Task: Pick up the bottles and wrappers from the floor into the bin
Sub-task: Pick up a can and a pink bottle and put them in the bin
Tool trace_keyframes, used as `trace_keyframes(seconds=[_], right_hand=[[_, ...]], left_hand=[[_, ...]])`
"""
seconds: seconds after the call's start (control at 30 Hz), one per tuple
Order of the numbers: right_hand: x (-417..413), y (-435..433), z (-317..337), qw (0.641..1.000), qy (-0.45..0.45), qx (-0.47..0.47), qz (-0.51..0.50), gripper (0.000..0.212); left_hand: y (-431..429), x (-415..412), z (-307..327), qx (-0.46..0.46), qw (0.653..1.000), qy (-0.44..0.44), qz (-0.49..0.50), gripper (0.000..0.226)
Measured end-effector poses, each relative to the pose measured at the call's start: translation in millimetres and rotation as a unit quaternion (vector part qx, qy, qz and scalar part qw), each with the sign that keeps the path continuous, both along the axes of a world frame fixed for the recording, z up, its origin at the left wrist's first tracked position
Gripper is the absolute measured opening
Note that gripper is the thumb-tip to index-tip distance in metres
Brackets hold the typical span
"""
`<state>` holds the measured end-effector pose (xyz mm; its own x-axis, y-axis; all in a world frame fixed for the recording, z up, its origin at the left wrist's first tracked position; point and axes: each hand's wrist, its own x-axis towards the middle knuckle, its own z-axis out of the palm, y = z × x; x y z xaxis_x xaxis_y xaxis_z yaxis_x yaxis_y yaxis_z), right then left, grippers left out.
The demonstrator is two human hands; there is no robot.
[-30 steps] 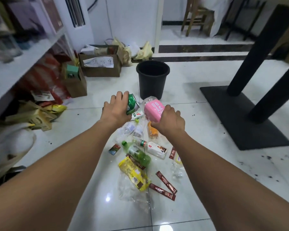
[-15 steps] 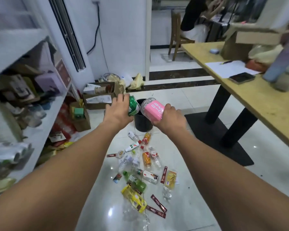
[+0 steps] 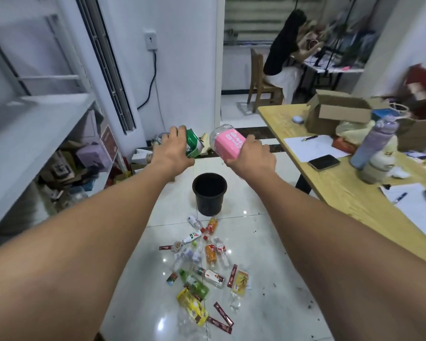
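Black plastic bin [image 3: 209, 205] stands open-mouthed on the floor, below and between both hands, about equally near each.

Left hand [image 3: 172, 153]: fingers curled round a green can [image 3: 194, 143], possibly crushed (view soft). Its long axis tilts up and away from the fingers toward the right.

Right hand [image 3: 252, 157]: fingers wrapped round a clear pink-labelled bottle [image 3: 228, 143], whose axis runs up-left from the fingers so the two free ends point toward each other.

Pink label: white characters, unreadable. Can: white band, no legible brand.

Remaining bottles and wrappers [image 3: 204, 267] lie on the floor nearer the body than the bin. One white bottle [image 3: 192, 237] seems to read "AD".
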<state>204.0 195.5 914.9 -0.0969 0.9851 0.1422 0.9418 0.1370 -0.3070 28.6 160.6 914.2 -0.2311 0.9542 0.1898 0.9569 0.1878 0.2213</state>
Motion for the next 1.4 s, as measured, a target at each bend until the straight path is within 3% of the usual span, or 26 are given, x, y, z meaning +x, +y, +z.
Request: trace_keyframes(seconds=[0.3,0.63,1.4], right_hand=[[32.7,-1.3,41.8,1.000,0.003,-0.005,0.006,0.075],[57.8,12.5,32.6,1.000,-0.012,-0.003,0.009,0.076],[-26.6,107.2,7.5,0.999,-0.017,-0.003,-0.035,0.074]], left_hand=[[-14.2,31.6,29.2,-0.009,1.000,0.009,0.009,0.077],[-1.8,33.8,33.6,0.002,1.000,0.014,0.027,0.073],[129.0,-41.9,17.0,-0.022,0.999,-0.002,-0.039,0.076]])
